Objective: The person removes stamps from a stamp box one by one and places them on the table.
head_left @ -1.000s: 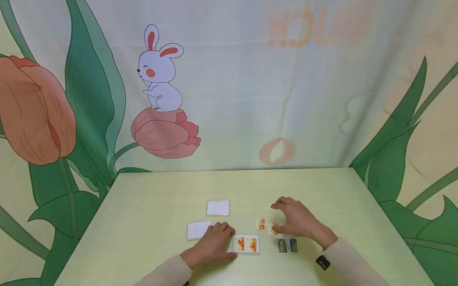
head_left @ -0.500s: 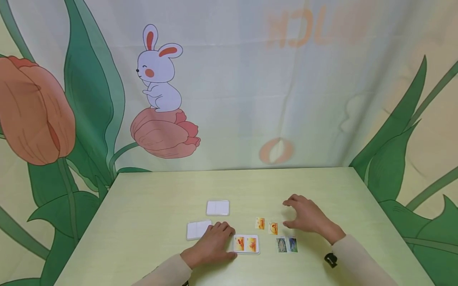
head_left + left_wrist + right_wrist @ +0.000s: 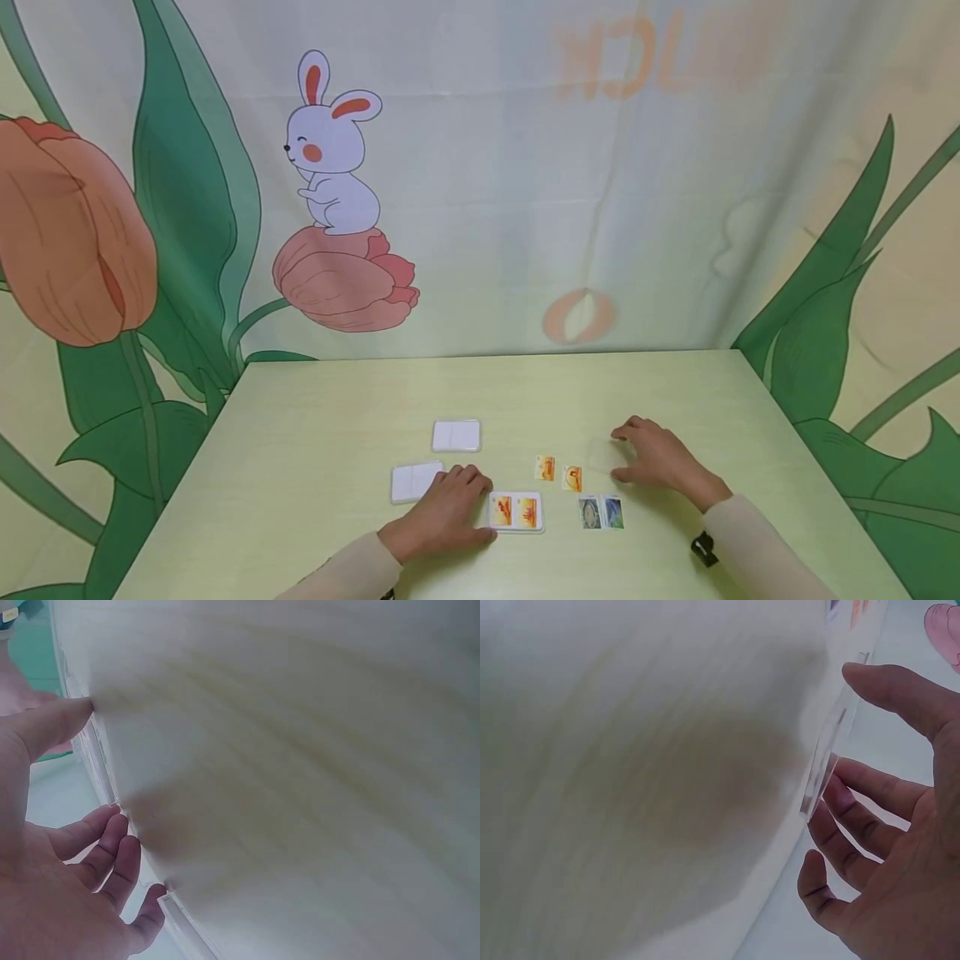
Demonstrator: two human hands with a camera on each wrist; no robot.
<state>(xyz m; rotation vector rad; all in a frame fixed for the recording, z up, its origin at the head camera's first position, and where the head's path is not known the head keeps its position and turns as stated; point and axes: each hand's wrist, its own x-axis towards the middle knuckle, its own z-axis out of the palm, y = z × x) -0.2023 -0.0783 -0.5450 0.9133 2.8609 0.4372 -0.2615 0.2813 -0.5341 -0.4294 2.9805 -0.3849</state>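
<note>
My left hand (image 3: pixel 448 517) holds the left edge of a white two-panel holder (image 3: pixel 515 512) on the table, thumb at its near corner and fingers at its far corner. Two small orange picture cards lie in that holder. In the left wrist view, the thumb and fingertips meet the holder's thin edge (image 3: pixel 97 761). My right hand (image 3: pixel 663 457) grips a clear plastic plate (image 3: pixel 827 754) by its edges, low over or on the table; it is faint in the head view. Left of this hand lie two loose orange picture cards, one left (image 3: pixel 545 468), one right (image 3: pixel 572 478).
Two dark picture cards (image 3: pixel 601 512) lie side by side, right of the filled holder. Two more white holders lie on the table (image 3: pixel 300 467), one farther back (image 3: pixel 456 436) and one partly behind my left hand (image 3: pixel 414 483). A printed curtain (image 3: pixel 480 208) hangs behind the table.
My right hand has moved right, away from the loose orange cards, taking the clear plate with it. Those cards now lie uncovered. My left hand has stayed on the holder.
</note>
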